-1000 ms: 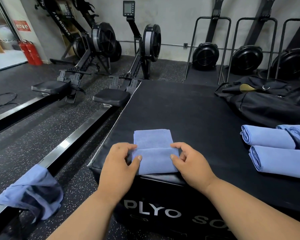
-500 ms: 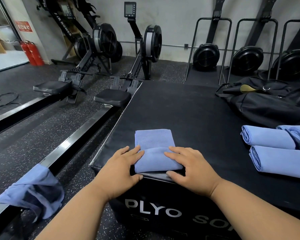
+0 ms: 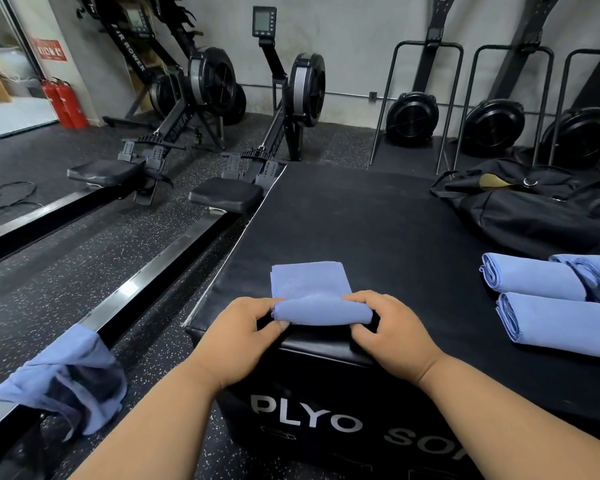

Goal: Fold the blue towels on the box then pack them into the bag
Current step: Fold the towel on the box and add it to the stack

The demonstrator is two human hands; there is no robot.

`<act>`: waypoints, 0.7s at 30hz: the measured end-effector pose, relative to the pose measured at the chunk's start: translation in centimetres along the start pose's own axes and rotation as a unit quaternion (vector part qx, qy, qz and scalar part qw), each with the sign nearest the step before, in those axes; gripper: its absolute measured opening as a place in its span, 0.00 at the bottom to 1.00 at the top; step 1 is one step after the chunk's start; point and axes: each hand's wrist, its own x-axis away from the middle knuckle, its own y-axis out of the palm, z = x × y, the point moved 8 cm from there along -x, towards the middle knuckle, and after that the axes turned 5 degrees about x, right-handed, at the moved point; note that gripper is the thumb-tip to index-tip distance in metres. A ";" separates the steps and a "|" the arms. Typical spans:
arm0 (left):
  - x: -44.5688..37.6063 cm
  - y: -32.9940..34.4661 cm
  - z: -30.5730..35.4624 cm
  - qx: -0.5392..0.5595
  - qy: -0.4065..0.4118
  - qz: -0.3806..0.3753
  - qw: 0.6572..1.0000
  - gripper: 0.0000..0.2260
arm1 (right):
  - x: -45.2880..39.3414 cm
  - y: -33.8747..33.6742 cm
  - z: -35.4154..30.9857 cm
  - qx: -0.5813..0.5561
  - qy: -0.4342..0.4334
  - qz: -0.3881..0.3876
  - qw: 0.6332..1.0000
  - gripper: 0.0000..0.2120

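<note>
A narrow blue towel (image 3: 309, 282) lies on the black plyo box (image 3: 378, 230), its near end rolled up close to the front edge. My left hand (image 3: 243, 337) grips the roll's left end and my right hand (image 3: 392, 330) grips its right end, fingers curled over the top, thumbs underneath. Rolled blue towels (image 3: 534, 277) lie at the box's right side, another one (image 3: 565, 323) nearer to me. A black bag (image 3: 534, 220) sits at the box's far right corner.
Another blue towel (image 3: 66, 375) hangs over a rowing machine rail (image 3: 146, 285) at the lower left. Rowing machines (image 3: 291, 98) stand beyond the box on the speckled floor. Fan units in metal frames (image 3: 413, 119) line the back wall.
The towel's near end has been rolled away from me into a thicker roll. Both hands have shifted from lying flat on it to curling around the roll's ends.
</note>
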 end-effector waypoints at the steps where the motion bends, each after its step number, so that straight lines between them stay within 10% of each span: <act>1: 0.2 -0.3 0.1 0.008 -0.007 0.010 1.000 0.12 | 0.2 -0.3 0.1 -0.037 0.010 0.001 0.999 0.16; 8: 0.9 -1.4 -0.3 0.156 -0.078 0.049 0.983 0.07 | 0.7 -0.8 -0.1 -0.197 0.069 0.017 0.978 0.11; 14: 0.7 -0.8 -1.9 0.133 -0.168 0.115 0.970 0.24 | -0.6 0.4 1.3 -0.104 0.138 0.017 0.985 0.11; 21: 0.0 0.1 -2.1 0.067 -0.217 0.098 0.969 0.16 | -1.2 0.9 0.8 0.013 0.156 -0.016 0.988 0.21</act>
